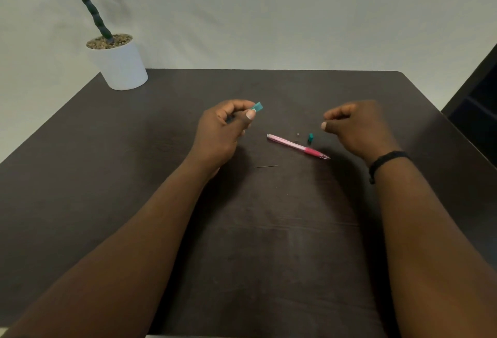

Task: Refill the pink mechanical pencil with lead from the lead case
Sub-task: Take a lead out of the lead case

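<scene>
The pink mechanical pencil (297, 146) lies on the dark table between my hands, tip pointing right. My left hand (223, 133) grips the teal lead case (257, 107), whose end sticks out past my thumb and fingers. A small teal cap (311, 138) stands on the table just above the pencil, with a couple of tiny pale bits (297, 136) beside it. A thin lead stick (265, 167) lies loose on the table below the pencil. My right hand (355, 128) hovers to the right of the cap, fingers curled and pinched; I see nothing in it.
A white pot with a green plant (118, 62) stands at the table's far left corner. The dark table (269, 243) ends at a pale wall behind. A dark piece of furniture (478, 101) sits beyond the right edge. A black band circles my right wrist.
</scene>
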